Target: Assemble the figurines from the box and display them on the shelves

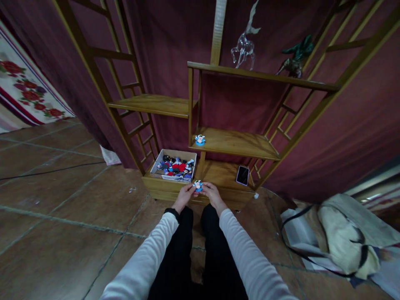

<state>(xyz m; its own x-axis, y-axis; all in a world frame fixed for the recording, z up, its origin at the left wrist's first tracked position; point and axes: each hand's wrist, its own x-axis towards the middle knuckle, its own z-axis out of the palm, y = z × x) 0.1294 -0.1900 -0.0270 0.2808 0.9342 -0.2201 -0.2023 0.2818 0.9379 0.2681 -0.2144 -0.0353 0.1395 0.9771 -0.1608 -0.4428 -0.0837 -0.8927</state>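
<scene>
Between my two hands is a small toy figurine with a blue base and a pale body. My left hand grips its left side, and my right hand grips its right side. A similar figurine stands on the middle shelf, at its left end. Just beyond my left hand, an open cardboard box holds several small figurines in red, blue, black and white. It rests on the low cabinet top of the wooden shelf unit.
A phone lies on the low shelf at right. A clear glass horse and a dark green figure stand on the top shelf. Bags lie on the tiled floor at right, and a cable runs along the left.
</scene>
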